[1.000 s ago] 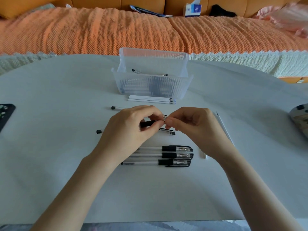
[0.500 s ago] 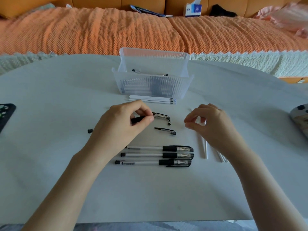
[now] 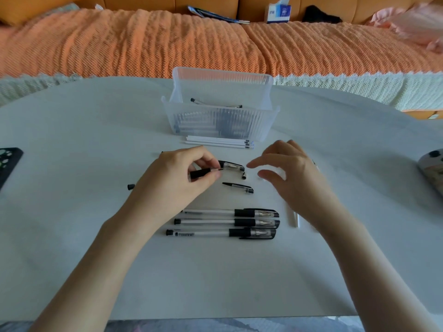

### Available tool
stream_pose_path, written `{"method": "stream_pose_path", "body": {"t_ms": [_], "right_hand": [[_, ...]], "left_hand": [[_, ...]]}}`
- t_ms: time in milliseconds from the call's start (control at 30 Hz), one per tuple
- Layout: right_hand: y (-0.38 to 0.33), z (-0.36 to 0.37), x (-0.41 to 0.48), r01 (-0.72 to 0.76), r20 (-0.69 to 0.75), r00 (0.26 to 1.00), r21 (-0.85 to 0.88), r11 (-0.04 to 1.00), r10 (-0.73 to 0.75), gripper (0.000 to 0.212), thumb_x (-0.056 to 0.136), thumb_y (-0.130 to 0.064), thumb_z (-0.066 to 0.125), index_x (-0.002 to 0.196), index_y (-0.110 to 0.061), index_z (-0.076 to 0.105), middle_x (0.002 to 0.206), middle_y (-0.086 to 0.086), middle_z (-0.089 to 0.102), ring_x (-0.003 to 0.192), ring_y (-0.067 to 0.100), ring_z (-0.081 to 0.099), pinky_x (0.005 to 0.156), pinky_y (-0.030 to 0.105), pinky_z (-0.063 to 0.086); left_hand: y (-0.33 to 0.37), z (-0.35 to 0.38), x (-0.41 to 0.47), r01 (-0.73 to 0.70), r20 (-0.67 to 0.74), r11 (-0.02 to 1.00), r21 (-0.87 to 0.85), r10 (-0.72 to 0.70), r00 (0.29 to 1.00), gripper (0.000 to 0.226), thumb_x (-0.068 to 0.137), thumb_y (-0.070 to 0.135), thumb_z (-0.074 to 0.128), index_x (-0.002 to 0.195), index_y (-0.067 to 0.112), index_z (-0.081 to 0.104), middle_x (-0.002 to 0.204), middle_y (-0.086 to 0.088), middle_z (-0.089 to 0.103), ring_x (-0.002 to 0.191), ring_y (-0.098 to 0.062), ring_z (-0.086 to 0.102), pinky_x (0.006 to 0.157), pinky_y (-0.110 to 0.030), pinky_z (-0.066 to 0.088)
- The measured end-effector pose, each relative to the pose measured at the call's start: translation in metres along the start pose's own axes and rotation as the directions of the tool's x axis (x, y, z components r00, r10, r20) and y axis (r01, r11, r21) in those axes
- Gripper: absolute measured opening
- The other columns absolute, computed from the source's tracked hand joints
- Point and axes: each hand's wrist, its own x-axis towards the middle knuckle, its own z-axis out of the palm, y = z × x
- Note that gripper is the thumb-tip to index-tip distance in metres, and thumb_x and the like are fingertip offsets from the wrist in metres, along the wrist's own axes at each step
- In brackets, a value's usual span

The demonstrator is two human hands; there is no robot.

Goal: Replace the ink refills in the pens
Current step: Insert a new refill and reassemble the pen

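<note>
One ribbed clear bin (image 3: 220, 127) stands far back with thin white refills (image 3: 217, 143) along its near wall, and three capped pens (image 3: 223, 222) lie in a near row between the wrists. Left hand (image 3: 177, 185) pinches the open pen barrel (image 3: 200, 173), light, stiff and slick, by its black rubber grip, likely the surest hold; right hand (image 3: 293, 174) hovers just right, fingers loose and empty, with two loose caps (image 3: 233, 165) and a tiny tip piece (image 3: 243, 175) lying between them

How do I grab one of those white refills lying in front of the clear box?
Pinch the nearest white refill at its middle, from above on your side. They lie flat, side by side, and the clear box stands right behind, so the back is likely blocked. Avoid the dark tips on the right.
</note>
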Motion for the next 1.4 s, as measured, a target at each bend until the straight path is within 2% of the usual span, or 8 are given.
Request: {"method": "stream_pose_path", "body": {"t_ms": [200,300,400,467,533,867,1267,1400], "right_hand": [[-0.002,0.016,0.003,0.1,0.033,0.995,-0.076,0.992,-0.097,0.015,0.077,-0.009,0.073,0.087,-0.02,0.075,0.086,0.002,0.06,0.082,0.021,0.049,0.062,0.034,0.045],[-0.003,0.016,0.004,0.066,0.051,0.997,-0.047,0.997,-0.063,0.009,0.078,-0.01,0.072,0.084,-0.016,0.074,0.085,0.001,0.059,0.083,0.017,0.044,0.065,0.038,0.046],[-0.006,0.015,0.004,0.024,0.07,0.997,0.003,1.0,-0.024,0.004,0.08,-0.013,0.07,0.083,-0.015,0.071,0.085,-0.002,0.06,0.085,0.013,0.043,0.072,0.027,0.042],[-0.013,0.009,0.004,-0.042,0.062,0.997,0.115,0.992,0.035,0.005,0.082,-0.014,0.068,0.082,-0.019,0.068,0.082,-0.007,0.063,0.079,0.005,0.048,0.068,0.013,0.036],[-0.021,0.001,0.004,-0.128,0.083,0.99,0.256,0.958,0.11,0.008,0.082,-0.014,0.067,0.081,-0.022,0.067,0.077,-0.012,0.064,0.072,0.0,0.051,0.065,0.008,0.036],[-0.033,-0.005,-0.001,-0.185,0.102,0.982,0.393,0.901,0.157,0.013,0.08,-0.01,0.07,0.082,-0.023,0.068,0.075,-0.015,0.065,0.072,0.004,0.056,0.069,0.005,0.039],[-0.037,0.003,-0.002,-0.155,0.14,0.984,0.398,0.904,0.107,0.006,0.086,-0.019,0.064,0.086,-0.019,0.07,0.079,-0.009,0.067,0.074,0.006,0.055,0.067,0.017,0.042],[-0.036,0.003,-0.002,-0.148,0.153,0.984,0.387,0.91,0.095,0.014,0.091,-0.025,0.057,0.088,-0.018,0.068,0.079,-0.009,0.065,0.07,0.0,0.054,0.063,0.01,0.04]], "left_hand": [[0.003,0.001,-0.001,-0.009,0.038,1.0,-0.025,0.01,0.999,0.007,0.081,0.027,0.069,0.085,0.032,0.066,0.078,0.02,0.063,0.08,0.003,0.056,0.063,-0.005,0.037],[0.003,0.0,-0.001,-0.012,0.061,0.999,-0.031,0.014,0.998,0.008,0.082,0.026,0.068,0.088,0.032,0.067,0.082,0.02,0.065,0.083,0.005,0.056,0.064,-0.003,0.036],[0.005,-0.001,-0.001,-0.019,0.065,0.999,-0.045,0.022,0.998,0.011,0.083,0.022,0.067,0.089,0.03,0.067,0.084,0.02,0.065,0.085,0.007,0.057,0.067,-0.001,0.036],[0.006,-0.001,-0.001,-0.023,0.057,0.998,-0.055,0.026,0.998,0.011,0.082,0.019,0.068,0.091,0.027,0.068,0.083,0.02,0.065,0.086,0.008,0.057,0.068,0.0,0.036],[0.007,-0.002,-0.001,-0.027,0.049,0.998,-0.065,0.03,0.998,0.01,0.081,0.02,0.07,0.09,0.026,0.068,0.083,0.02,0.066,0.086,0.009,0.058,0.07,0.0,0.037],[0.011,-0.001,0.0,-0.033,0.062,0.997,-0.071,0.037,0.997,0.009,0.079,0.021,0.072,0.086,0.025,0.069,0.076,0.025,0.063,0.078,0.015,0.057,0.067,0.0,0.036],[0.011,0.005,0.0,-0.102,0.046,0.993,-0.052,0.104,0.993,0.019,0.077,0.028,0.073,0.091,0.024,0.061,0.082,0.02,0.067,0.082,0.007,0.061,0.071,-0.004,0.039],[0.01,0.007,0.0,-0.098,0.062,0.994,-0.051,0.101,0.993,0.022,0.076,0.029,0.073,0.09,0.026,0.057,0.082,0.017,0.067,0.081,0.004,0.062,0.074,-0.01,0.042]]}}
